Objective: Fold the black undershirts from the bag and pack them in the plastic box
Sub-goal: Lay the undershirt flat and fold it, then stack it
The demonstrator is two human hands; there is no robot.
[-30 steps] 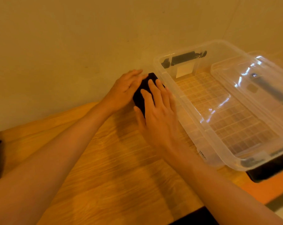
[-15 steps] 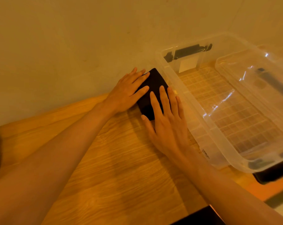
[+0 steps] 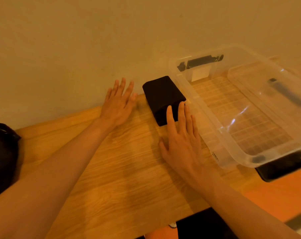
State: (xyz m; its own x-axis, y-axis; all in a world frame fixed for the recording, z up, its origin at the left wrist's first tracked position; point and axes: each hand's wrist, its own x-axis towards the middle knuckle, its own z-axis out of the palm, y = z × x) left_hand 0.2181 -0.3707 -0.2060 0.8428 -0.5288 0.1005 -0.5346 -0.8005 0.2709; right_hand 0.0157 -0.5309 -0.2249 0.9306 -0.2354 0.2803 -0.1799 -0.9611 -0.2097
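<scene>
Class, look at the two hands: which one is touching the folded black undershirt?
The right hand: its fingers rest on the folded undershirt; the left hand is open beside it, apart.

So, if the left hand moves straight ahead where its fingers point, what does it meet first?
Probably the wall. The left hand is open, its fingers pointing away from the person, beside the folded undershirt and not touching it. Nothing shows between fingertips and wall, but depth is unclear.

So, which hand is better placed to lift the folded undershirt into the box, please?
Probably the right hand: its fingers touch the undershirt, next to the box. The left hand is apart from it, farther away.
</scene>
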